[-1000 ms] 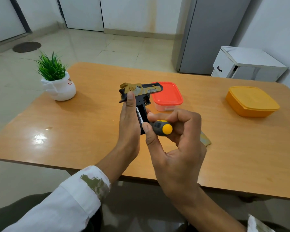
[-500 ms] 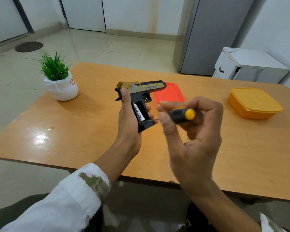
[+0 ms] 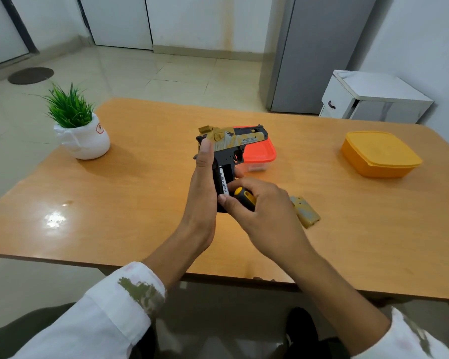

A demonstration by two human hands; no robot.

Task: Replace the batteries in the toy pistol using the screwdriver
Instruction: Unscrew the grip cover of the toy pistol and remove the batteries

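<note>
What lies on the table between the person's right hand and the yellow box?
Head view: a tan camouflage cover piece lies beside the right hand; from it to the yellow box the table is bare.

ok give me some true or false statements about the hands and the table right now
The left hand grips the toy pistol by its handle. True.
The right hand holds the screwdriver. True.
The battery cover is fitted on the pistol. False: the cover lies on the table, and a battery shows in the open handle.
The yellow container has its lid off. False: its lid is on.
The potted plant lies tipped over. False: it stands upright.
</note>
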